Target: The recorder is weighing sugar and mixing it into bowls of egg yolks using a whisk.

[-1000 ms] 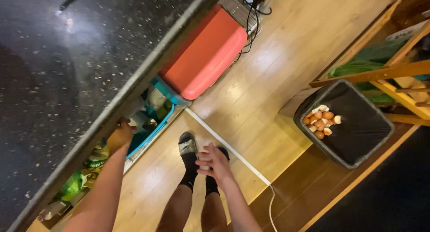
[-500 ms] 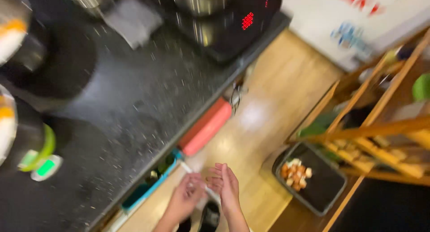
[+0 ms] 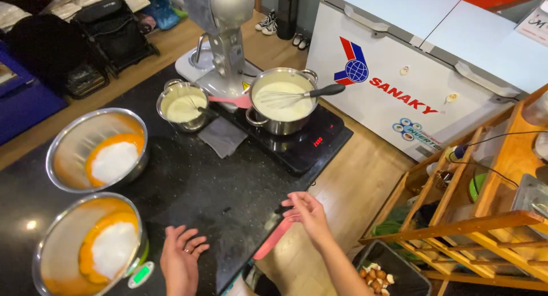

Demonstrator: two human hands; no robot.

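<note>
Centrally, the black counter (image 3: 188,187) carries two steel bowls of yolk and white powder at the frame's left, the lower bowl (image 3: 85,247) just left of the left hand (image 3: 181,263), the nearer hand, open and empty. Right hand (image 3: 308,213), lower centre, fingers loosely curled, holds nothing.

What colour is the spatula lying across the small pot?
Pink, with a dark handle. The spatula shows best in the head view, resting across the small pot.

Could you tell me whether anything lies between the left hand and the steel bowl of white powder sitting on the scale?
Nothing visible does. The left hand hovers open over bare black speckled countertop, just right of the steel bowl of white powder and orange batter on the small scale.
</note>
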